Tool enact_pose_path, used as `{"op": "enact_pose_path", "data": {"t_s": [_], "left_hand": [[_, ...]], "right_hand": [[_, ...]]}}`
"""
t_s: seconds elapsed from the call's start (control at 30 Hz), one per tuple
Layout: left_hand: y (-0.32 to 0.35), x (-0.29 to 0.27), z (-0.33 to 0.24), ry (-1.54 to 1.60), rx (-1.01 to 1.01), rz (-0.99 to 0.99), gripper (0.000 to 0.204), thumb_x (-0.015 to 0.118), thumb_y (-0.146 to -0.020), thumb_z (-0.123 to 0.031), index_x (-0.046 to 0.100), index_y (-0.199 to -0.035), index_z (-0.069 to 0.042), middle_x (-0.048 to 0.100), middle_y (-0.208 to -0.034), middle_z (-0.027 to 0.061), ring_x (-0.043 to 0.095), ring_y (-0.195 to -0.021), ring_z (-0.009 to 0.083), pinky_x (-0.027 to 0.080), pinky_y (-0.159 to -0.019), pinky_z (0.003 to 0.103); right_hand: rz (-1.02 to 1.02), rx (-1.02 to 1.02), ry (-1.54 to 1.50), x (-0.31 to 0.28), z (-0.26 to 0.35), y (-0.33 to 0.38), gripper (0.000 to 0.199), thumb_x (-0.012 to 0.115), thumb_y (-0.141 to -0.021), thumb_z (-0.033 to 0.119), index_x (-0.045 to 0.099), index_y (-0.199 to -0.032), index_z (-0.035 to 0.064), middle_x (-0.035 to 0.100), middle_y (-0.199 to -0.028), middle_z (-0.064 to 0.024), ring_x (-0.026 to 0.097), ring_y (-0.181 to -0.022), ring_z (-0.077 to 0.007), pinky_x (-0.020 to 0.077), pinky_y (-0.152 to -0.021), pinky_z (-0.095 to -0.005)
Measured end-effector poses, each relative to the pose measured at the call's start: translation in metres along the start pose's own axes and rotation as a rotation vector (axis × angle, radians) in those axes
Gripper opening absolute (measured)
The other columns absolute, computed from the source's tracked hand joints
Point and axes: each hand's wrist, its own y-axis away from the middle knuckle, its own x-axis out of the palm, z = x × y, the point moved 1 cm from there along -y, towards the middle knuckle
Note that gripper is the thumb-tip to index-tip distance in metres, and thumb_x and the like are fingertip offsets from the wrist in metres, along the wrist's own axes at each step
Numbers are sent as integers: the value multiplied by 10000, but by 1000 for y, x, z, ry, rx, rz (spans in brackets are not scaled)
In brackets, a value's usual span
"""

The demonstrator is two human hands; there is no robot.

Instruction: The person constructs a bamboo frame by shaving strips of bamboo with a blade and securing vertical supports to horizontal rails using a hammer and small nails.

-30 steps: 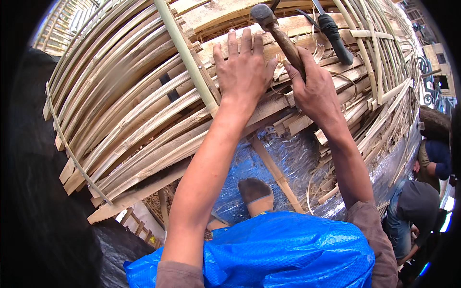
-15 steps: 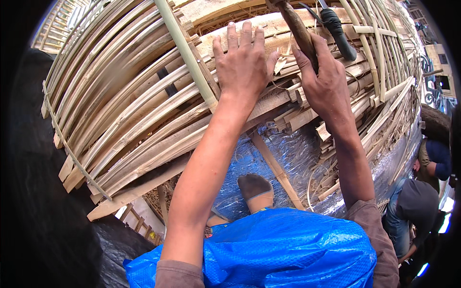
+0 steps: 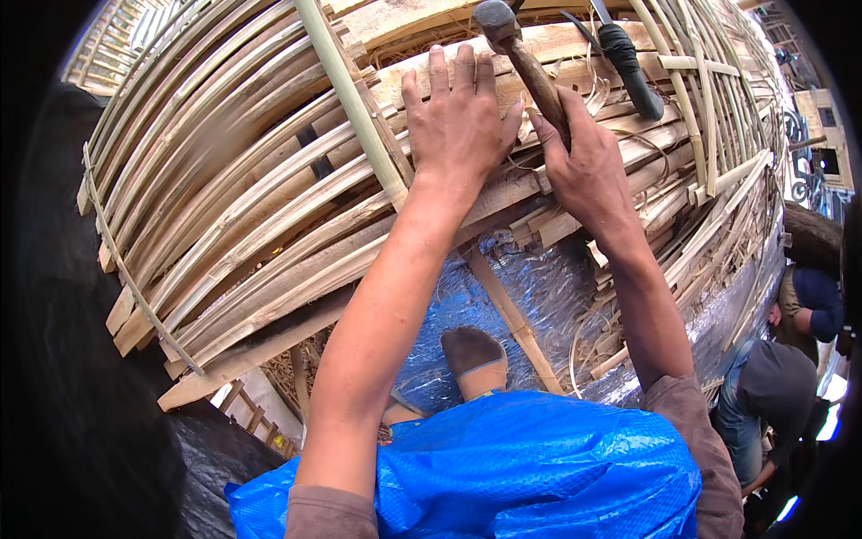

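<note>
My right hand (image 3: pixel 584 157) is wrapped round the wooden handle of a hammer (image 3: pixel 536 76), its metal head raised toward the top of the view. My left hand (image 3: pixel 458 121) lies flat with fingers spread on a pale wooden plank (image 3: pixel 575 43). Left of it, a green bamboo pole (image 3: pixel 352 94) crosses a curved row of bamboo slats (image 3: pixel 215 216). Beyond my right hand lies a tool with a black-wrapped handle (image 3: pixel 630 72), its blade partly cut off by the top edge.
Loose split bamboo strips (image 3: pixel 660 211) are heaped at the right, near a woven lattice (image 3: pixel 709 90). A shiny plastic sheet (image 3: pixel 467 292) covers the ground by my foot, with blue cloth (image 3: pixel 539 467) over my lap. Another person (image 3: pixel 772 386) crouches at the far right.
My right hand has shifted slightly left and the hammer's head has come further into view. My left hand has stayed on the plank. The view has shifted a little.
</note>
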Motion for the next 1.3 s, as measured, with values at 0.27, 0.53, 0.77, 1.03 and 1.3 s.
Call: {"op": "enact_pose_path", "data": {"t_s": [0.27,0.53,0.77,1.03,1.3], "left_hand": [[-3,2,-2,8,-1,45,693,614,-928,-570,566,-1433,-99,525,-1486,111,439,-1426,335,301,-1121,599],[-2,3,-1,1,-11,49,708,586,-936,-583,554,-1430,-77,513,-1493,114,412,-1437,344,271,-1132,615],[1,8,-1,-78,-6,47,741,571,-943,-602,520,-1455,-69,473,-1498,99,394,-1423,332,275,-1115,621],[-1,9,-5,-68,-14,62,745,558,-949,-611,506,-1461,-73,479,-1488,96,392,-1421,323,271,-1118,626],[-1,8,-3,-58,-23,83,739,565,-947,-586,487,-1474,-74,469,-1515,99,381,-1434,336,257,-1128,638]], "right_hand": [[64,18,83,3,-16,2,233,593,-995,143,530,-1173,6,656,-787,-297,657,-757,-502,486,-647,-565],[18,45,67,1,-4,6,238,593,-1008,173,538,-1179,17,649,-765,-284,655,-733,-501,483,-647,-547],[0,82,-2,-11,12,2,233,589,-1019,201,540,-1145,11,650,-783,-284,646,-781,-506,468,-664,-540],[-27,13,-4,-7,-5,8,264,590,-1019,205,553,-1190,6,656,-811,-294,654,-808,-502,480,-675,-540],[13,17,21,-1,2,-2,258,603,-1010,198,543,-1170,5,650,-775,-298,659,-767,-501,482,-641,-546]]}}
